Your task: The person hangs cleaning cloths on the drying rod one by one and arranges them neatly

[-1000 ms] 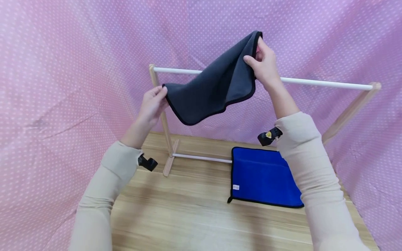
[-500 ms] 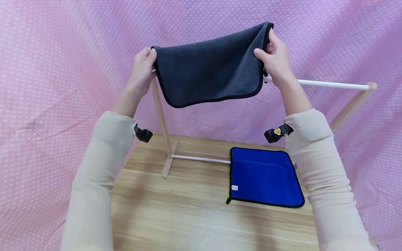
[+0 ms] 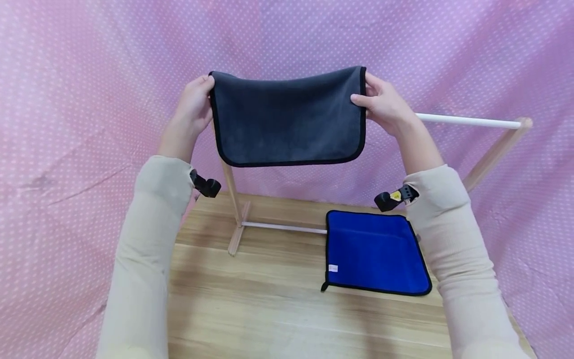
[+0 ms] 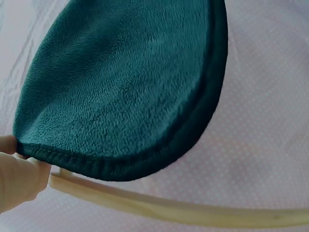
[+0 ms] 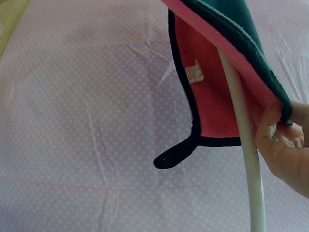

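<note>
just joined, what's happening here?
A person's left hand and right hand hold a dark grey cloth by opposite edges. The right wrist view shows a white bar running between its folded layers, pink side inward. Whether it rests on the bar isn't clear. A blue cloth lies spread on the wooden table.

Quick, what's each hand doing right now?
Left hand: closed, pinching one side edge of the gray cloth.
Right hand: closed, gripping the opposite edge of the gray cloth.
</note>
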The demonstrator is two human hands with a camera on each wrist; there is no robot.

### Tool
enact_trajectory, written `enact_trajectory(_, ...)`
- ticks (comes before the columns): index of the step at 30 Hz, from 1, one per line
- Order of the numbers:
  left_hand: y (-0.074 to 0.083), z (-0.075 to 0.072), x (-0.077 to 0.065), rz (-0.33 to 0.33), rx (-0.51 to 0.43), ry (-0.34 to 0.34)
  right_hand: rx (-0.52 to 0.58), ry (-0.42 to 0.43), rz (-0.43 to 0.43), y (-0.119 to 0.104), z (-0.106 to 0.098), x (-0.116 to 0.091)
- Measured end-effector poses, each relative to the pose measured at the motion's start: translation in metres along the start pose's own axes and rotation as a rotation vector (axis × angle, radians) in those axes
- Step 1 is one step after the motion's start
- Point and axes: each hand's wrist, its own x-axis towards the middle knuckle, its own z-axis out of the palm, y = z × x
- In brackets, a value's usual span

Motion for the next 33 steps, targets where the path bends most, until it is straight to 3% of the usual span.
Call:
enact_trajectory(6,-0.015,-0.009,-0.001,-0.029,0.174,0.047,-0.016,0.043,0.006,0.013,0.0,-0.012)
enact_trajectory(10,-0.027,-0.013,-0.005,0.013,0.247,0.075,-0.103,0.092,-0.023,0.026,0.002,-0.019)
enact_trajectory(13,-0.037,-0.017,-0.007,0.065,0.23,0.08,-0.147,0.112,-0.039,0.035,0.001,-0.023)
enact_trajectory(19,-0.063,-0.035,-0.011,0.15,0.165,0.009,-0.3,0.071,-0.043,0.054,-0.004,-0.028)
enact_trajectory(25,-0.09,-0.058,-0.015,0.157,0.225,-0.068,-0.493,0.095,-0.073,0.067,-0.002,-0.027)
enact_trajectory(29,-0.089,-0.062,-0.016,0.268,0.246,-0.022,-0.531,0.152,-0.168,0.067,0.001,-0.024)
enact_trajectory(33,-0.071,-0.049,-0.012,0.381,0.242,0.07,-0.464,0.227,-0.256,0.06,0.003,-0.021)
